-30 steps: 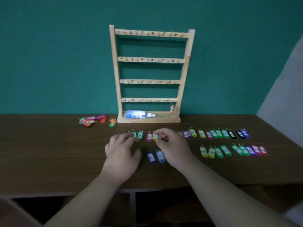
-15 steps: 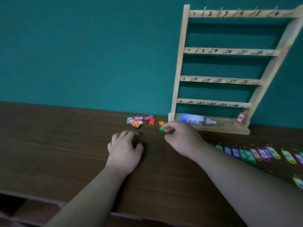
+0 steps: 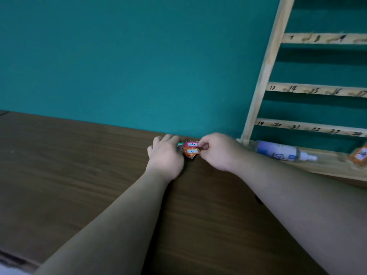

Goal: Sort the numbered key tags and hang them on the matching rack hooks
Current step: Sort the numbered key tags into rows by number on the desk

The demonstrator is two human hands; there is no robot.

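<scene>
a dark wood table (image 3: 79,175) ran along a teal wall. near its back edge my left hand (image 3: 165,155) lay knuckles up. its fingers were loose and fairly straight, touching the left side of a small pile (image 3: 190,151) of key tags and gripping nothing. a green tag (image 3: 180,144) peeked out by those fingers. in the pile, a pink tag (image 3: 192,144) marked 13 lay above an orange tag (image 3: 191,151) marked 4. my right hand (image 3: 218,153) had its fingers curled, pinching the pile's right edge; i could not tell which tag.

i judged this the sorting step: freeing one tag from the tangle. the next move called for reading its number and keeping the rings from snagging.

near on the right stood the rack (image 3: 266,76), its rails numbered and its hooks blurred. a bottle (image 3: 278,153) lay on its base, likely crowding the lowest row. a far tag (image 3: 360,156), orange and blurred, sat at the frame's edge.
</scene>
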